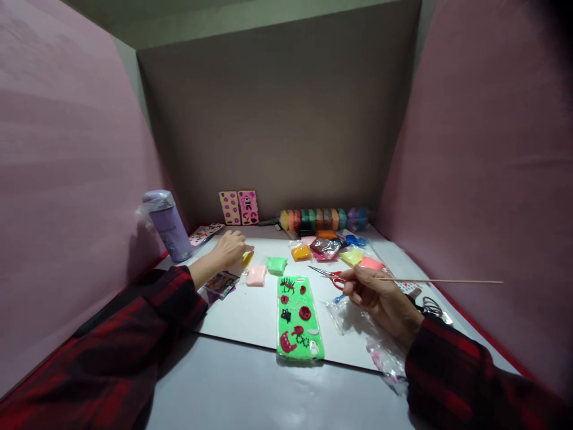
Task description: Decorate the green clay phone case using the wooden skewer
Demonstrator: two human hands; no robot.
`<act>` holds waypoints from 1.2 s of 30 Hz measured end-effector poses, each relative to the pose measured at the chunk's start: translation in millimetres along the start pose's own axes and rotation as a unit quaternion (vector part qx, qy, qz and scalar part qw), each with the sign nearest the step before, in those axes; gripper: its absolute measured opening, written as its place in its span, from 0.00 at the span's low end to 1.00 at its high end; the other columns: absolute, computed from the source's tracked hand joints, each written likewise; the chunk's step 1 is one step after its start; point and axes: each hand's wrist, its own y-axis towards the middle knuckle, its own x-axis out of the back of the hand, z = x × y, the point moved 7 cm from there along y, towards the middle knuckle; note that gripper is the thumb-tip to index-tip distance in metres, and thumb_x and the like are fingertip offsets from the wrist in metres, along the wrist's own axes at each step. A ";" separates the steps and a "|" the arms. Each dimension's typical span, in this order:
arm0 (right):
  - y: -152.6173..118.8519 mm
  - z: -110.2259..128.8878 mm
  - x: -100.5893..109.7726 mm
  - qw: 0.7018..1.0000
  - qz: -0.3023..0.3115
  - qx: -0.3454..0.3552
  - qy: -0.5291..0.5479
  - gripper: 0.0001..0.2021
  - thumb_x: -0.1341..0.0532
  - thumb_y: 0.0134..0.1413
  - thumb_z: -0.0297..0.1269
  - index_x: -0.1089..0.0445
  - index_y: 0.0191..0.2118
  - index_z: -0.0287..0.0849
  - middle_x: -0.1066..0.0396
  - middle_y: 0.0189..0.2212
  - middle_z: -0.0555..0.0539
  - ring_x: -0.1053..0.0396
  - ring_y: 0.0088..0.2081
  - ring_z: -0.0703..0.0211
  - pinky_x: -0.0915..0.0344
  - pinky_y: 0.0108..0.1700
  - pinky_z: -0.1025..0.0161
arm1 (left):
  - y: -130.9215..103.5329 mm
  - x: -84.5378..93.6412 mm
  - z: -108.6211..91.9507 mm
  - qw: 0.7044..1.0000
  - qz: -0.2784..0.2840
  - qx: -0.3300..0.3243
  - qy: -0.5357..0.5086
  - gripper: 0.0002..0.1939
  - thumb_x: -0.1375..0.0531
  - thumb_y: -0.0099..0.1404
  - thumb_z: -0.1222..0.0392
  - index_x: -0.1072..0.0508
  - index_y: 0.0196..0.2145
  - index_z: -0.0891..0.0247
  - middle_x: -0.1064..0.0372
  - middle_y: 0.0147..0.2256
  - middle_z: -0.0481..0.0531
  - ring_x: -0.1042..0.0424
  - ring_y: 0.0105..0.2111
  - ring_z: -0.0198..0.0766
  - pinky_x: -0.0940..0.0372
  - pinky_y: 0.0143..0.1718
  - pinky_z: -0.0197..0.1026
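Observation:
My right hand (378, 301) is closed around a thin wooden stick (447, 280), which lies nearly level and sticks out far to the right. Under and beside that hand are red-handled scissors (335, 279) and a crumpled clear plastic bag (344, 315). My left hand (230, 248) reaches to the board's far left, its fingers closed down on a small yellow clay packet (247, 258), partly hidden by them. Between the hands, nearest me, lies a phone case (293, 325) covered in bright green clay, with dark red and black shapes on it. Pink (256, 276) and green clay packets (276, 265) lie near my left hand.
A purple tumbler (170, 230) stands at left. Two decorated phone cases (239, 208) lean on the back wall beside a row of coloured clay tubs (313, 219). Several clay packets (326, 245) are heaped behind the scissors. Dark rings (432, 306) lie at right; pink walls flank the white board (242, 322).

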 end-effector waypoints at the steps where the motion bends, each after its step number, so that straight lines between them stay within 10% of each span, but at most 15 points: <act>1: 0.1 0.2 0.0 1.000 -0.001 0.001 0.002 0.16 0.39 0.52 0.47 0.25 0.35 0.37 0.30 0.24 0.46 0.40 0.23 0.66 0.44 0.22 0.70 | 3.6 -1.2 -4.8 1.000 -0.002 -0.004 -0.001 0.14 0.45 0.61 0.57 0.24 0.42 0.55 0.32 0.30 0.57 0.37 0.34 0.44 0.51 0.32 0.44; 11: -1.0 3.8 -1.3 1.000 -0.011 0.003 -0.003 0.17 0.38 0.50 0.49 0.25 0.34 0.37 0.29 0.23 0.45 0.40 0.22 0.67 0.45 0.21 0.69 | 6.3 -3.6 2.8 1.000 0.013 0.022 0.014 0.09 0.44 0.57 0.69 0.24 0.24 0.67 0.32 0.26 0.62 0.39 0.32 0.45 0.53 0.32 0.46; 29: 0.3 -1.6 0.6 1.000 -0.008 -0.006 0.002 0.15 0.38 0.52 0.47 0.25 0.35 0.38 0.28 0.23 0.46 0.39 0.22 0.66 0.42 0.22 0.69 | 1.1 -7.6 -7.5 0.999 -0.006 0.042 0.004 0.12 0.42 0.58 0.60 0.25 0.40 0.62 0.29 0.32 0.60 0.38 0.35 0.46 0.51 0.35 0.47; 36: -0.5 -0.9 -0.7 1.000 -0.008 -0.005 0.006 0.15 0.38 0.51 0.47 0.24 0.34 0.38 0.28 0.23 0.46 0.40 0.21 0.69 0.43 0.22 0.70 | -4.4 -2.5 7.8 0.997 -0.001 0.068 -0.019 0.11 0.46 0.58 0.68 0.23 0.27 0.67 0.29 0.29 0.64 0.38 0.35 0.47 0.51 0.35 0.47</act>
